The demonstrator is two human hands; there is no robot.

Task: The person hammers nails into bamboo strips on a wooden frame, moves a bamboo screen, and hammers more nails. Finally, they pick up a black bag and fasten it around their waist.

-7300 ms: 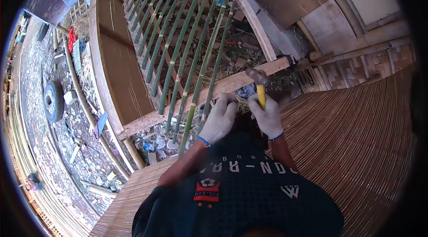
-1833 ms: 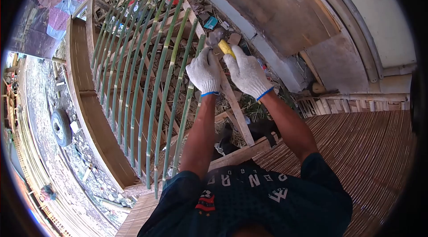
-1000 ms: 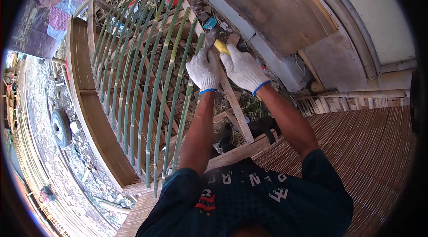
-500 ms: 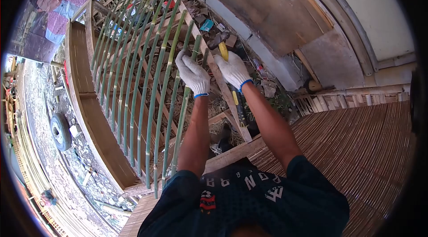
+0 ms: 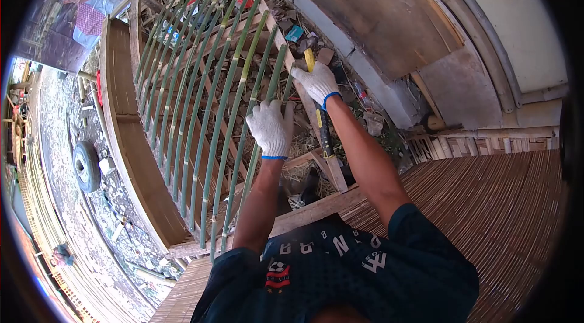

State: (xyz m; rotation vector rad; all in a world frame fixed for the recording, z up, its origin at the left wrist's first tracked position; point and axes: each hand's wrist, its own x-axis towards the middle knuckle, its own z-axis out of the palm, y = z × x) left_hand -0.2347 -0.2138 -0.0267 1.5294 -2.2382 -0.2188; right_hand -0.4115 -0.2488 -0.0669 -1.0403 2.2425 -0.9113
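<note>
White knit gloves with blue cuffs cover both hands. My right hand [image 5: 317, 83] is wrapped round a hammer [image 5: 323, 128] with a yellow and black handle, beside the wooden rail [image 5: 333, 168]; the hammer's head is above the hand. My left hand [image 5: 271, 129] lies over the lower part of a short green bamboo strip [image 5: 277, 72], its fingers curled down; what they grip is hidden. More green bamboo strips [image 5: 211, 101] lie side by side across the wooden frame to the left.
A brown wooden board [image 5: 125, 116] edges the frame at the left. Rubble and a teal packet [image 5: 294, 33] lie beyond the rail. Woven bamboo matting [image 5: 474, 201] spreads at the right. A tire [image 5: 86, 166] lies on the ground at far left.
My left hand has moved down, its fingers now curled downward. My right hand and the hammer have shifted slightly right. The whole view has shifted a little.
</note>
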